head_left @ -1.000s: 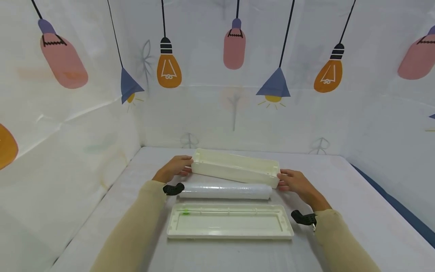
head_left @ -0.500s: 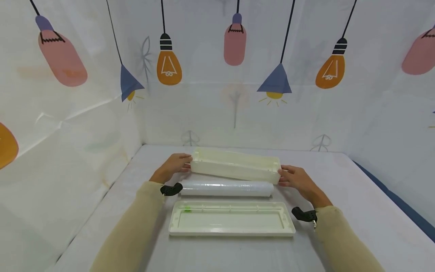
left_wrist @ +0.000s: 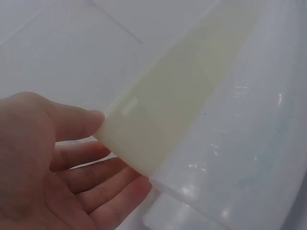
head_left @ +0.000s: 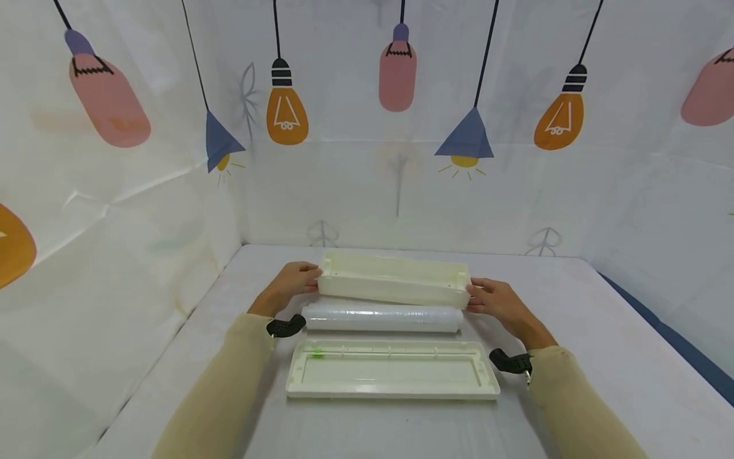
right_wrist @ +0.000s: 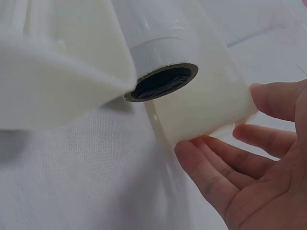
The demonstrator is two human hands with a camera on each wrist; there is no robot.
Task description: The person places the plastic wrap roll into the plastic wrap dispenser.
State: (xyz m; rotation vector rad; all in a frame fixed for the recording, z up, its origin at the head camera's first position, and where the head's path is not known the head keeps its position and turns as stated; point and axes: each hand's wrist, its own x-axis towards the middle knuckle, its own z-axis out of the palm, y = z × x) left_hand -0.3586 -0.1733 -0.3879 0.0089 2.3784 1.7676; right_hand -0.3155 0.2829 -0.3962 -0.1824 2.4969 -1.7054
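In the head view, a long cream plastic box (head_left: 395,288) with an open top lies behind the roll, its right end slightly nearer me. My left hand (head_left: 291,282) holds its left end; in the left wrist view the thumb is at the upper edge and the fingertips touch the end wall. My right hand (head_left: 500,305) holds the right end the same way, thumb and fingertips on the end wall (right_wrist: 211,115). In front of the box lies a roll of clear plastic wrap (head_left: 381,317), its dark hollow core visible in the right wrist view.
Nearest me lies a shallow cream lid (head_left: 392,375), inner side up, with a small green mark near its left back corner. White cloth covers the table (head_left: 596,382). Behind and at the sides hangs a wall sheet (head_left: 344,185) printed with lamps.
The box has shifted slightly left relative to the roll, and its right end has moved a little away from me. Both hands keep hold of it. The roll and lid stay put.
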